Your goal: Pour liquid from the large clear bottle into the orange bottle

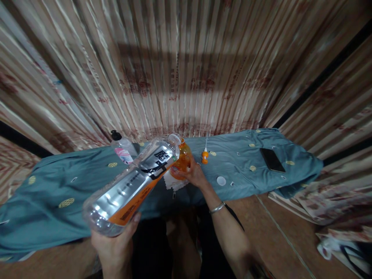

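Note:
My left hand (pixel 117 236) grips the base of a large clear plastic bottle (pixel 136 182) with a silver and orange label. The bottle is tilted, its mouth up and to the right, against or just above the opening of an orange bottle (pixel 183 157). Around the side of that orange bottle, my right hand (pixel 195 172) is closed, with a metal bangle at the wrist. Whether liquid passes between the two mouths I cannot tell. Under the orange bottle lies a pale cloth or tissue (pixel 174 183). To its right is a small orange pump top (pixel 205 156) with a thin tube.
A blue-green patterned cloth (pixel 232 170) covers the long surface. On it are a clear bottle with a black pump (pixel 123 149), a white round lid (pixel 221 181) and a dark phone (pixel 272 160). Striped curtains (pixel 186 77) hang behind; a white bag (pixel 334 246) lies at lower right.

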Motion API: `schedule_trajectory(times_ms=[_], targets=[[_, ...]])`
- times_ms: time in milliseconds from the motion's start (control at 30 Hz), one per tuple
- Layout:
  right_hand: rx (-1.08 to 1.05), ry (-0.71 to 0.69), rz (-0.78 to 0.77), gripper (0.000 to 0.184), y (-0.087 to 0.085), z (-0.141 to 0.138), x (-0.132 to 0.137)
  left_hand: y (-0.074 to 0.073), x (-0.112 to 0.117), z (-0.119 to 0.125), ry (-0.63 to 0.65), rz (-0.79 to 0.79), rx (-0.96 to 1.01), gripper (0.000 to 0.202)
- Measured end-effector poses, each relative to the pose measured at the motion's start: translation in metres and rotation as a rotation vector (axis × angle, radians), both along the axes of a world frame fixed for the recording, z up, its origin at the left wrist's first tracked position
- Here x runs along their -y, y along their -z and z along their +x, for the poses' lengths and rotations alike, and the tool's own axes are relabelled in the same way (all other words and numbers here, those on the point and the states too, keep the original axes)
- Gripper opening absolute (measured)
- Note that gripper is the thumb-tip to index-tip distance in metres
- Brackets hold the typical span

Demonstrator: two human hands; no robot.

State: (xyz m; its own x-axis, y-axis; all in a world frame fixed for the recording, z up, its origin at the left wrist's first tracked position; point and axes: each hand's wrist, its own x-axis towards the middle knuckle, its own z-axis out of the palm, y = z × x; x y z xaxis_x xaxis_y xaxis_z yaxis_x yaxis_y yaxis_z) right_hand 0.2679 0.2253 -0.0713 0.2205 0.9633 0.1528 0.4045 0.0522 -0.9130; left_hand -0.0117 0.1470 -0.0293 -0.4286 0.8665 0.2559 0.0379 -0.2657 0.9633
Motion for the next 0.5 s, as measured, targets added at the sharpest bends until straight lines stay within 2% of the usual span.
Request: schedule_trajectory(times_ms=[200,300,500], targets=[[0.017,0.010,0.009,0.086,-0.002,0.000,0.001,-0.016,0.001,0.009,-0.008,-0.008,0.097,0.077],[0.021,0.013,-0.004,0.087,-0.002,0.000,0.001,-0.013,0.000,0.006,0.005,-0.003,0.081,0.073],[-0.031,-0.007,0.011,0.083,-0.002,-0.001,0.001,-0.004,-0.001,-0.001,0.019,-0.014,0.081,0.081]])
